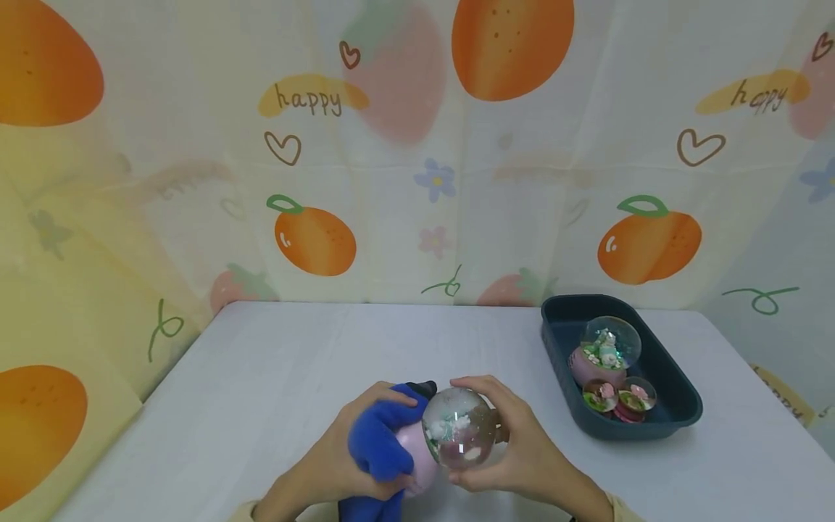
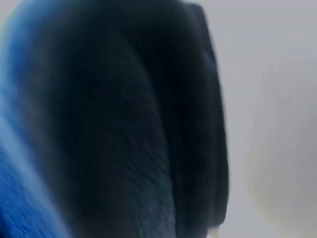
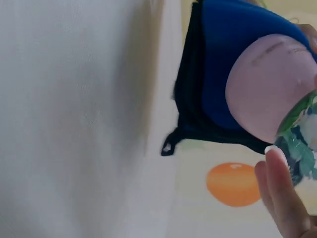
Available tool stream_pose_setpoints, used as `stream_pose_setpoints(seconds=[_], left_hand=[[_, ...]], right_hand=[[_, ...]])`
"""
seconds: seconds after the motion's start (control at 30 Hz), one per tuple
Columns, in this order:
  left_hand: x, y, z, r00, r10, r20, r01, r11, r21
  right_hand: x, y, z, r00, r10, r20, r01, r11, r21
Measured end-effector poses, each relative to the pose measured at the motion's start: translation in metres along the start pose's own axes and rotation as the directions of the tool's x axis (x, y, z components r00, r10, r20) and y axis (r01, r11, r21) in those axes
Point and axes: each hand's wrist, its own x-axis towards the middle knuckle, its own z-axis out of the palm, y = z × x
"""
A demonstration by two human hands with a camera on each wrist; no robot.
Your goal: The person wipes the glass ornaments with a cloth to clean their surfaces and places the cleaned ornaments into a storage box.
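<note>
In the head view a snow globe [image 1: 459, 428] with a clear dome and a pink base is held above the white table, tilted so the dome points right. My left hand [image 1: 342, 453] grips the pink base [image 3: 267, 89] through a blue cloth [image 1: 381, 438] with a dark edge. With curved fingers and thumb my right hand [image 1: 515, 449] holds the clear dome from the right. Blue and dark cloth [image 2: 114, 129] fills much of the left wrist view and hides the left fingers. Right fingertips [image 3: 280, 173] touch the globe near where dome meets base.
A dark teal tray [image 1: 561, 348] stands on the right of the white table [image 1: 293, 355]. Inside it sit a larger snow globe [image 1: 607, 351] with a pink base and two small globes [image 1: 636, 397]. A fruit-print curtain [image 1: 391, 217] hangs behind.
</note>
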Motion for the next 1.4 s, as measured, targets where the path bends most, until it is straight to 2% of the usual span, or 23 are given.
stream_pose_setpoints(seconds=[0.13, 0.4, 0.5, 0.63, 0.73, 0.8, 0.93, 1.03, 1.2, 1.4], left_hand=[[-0.001, 0.0, 0.0, 1.0, 0.026, 0.005, -0.026, 0.998, 0.051], [0.0, 0.001, 0.004, 0.996, 0.087, 0.028, -0.09, 0.989, 0.114], [0.0, 0.003, 0.002, 0.997, 0.075, 0.03, -0.078, 0.992, 0.097], [0.0, 0.006, -0.003, 0.997, -0.027, 0.067, 0.027, 1.0, -0.008], [-0.001, 0.005, -0.006, 0.99, -0.078, 0.116, 0.091, 0.99, -0.111], [-0.001, 0.003, -0.008, 0.987, -0.064, 0.148, 0.09, 0.98, -0.178], [0.001, -0.001, -0.009, 0.976, -0.04, 0.213, 0.104, 0.948, -0.3], [0.001, -0.001, -0.008, 0.976, -0.03, 0.217, 0.101, 0.941, -0.323], [0.001, 0.004, -0.004, 0.991, 0.008, 0.134, 0.024, 0.972, -0.236], [0.0, 0.014, -0.002, 0.997, 0.031, 0.073, -0.018, 0.986, -0.168]], right_hand=[[-0.001, 0.001, 0.003, 1.0, 0.005, 0.018, -0.006, 0.998, 0.063], [-0.001, 0.003, 0.007, 0.999, -0.027, -0.03, 0.026, 0.999, -0.019], [-0.001, 0.003, 0.006, 0.997, -0.063, -0.055, 0.061, 0.998, -0.028], [-0.001, 0.003, 0.006, 0.982, -0.18, -0.052, 0.18, 0.984, 0.003], [-0.001, 0.004, 0.006, 0.959, -0.282, -0.036, 0.283, 0.958, 0.035], [-0.001, 0.005, 0.006, 0.937, -0.347, -0.029, 0.348, 0.936, 0.043], [0.0, 0.005, 0.007, 0.905, -0.426, -0.012, 0.426, 0.904, 0.047], [0.0, 0.004, 0.006, 0.893, -0.451, -0.002, 0.451, 0.892, 0.02], [0.0, 0.004, 0.004, 0.903, -0.429, -0.017, 0.426, 0.901, -0.078], [0.0, 0.002, 0.002, 0.947, -0.321, -0.019, 0.318, 0.943, -0.104]])
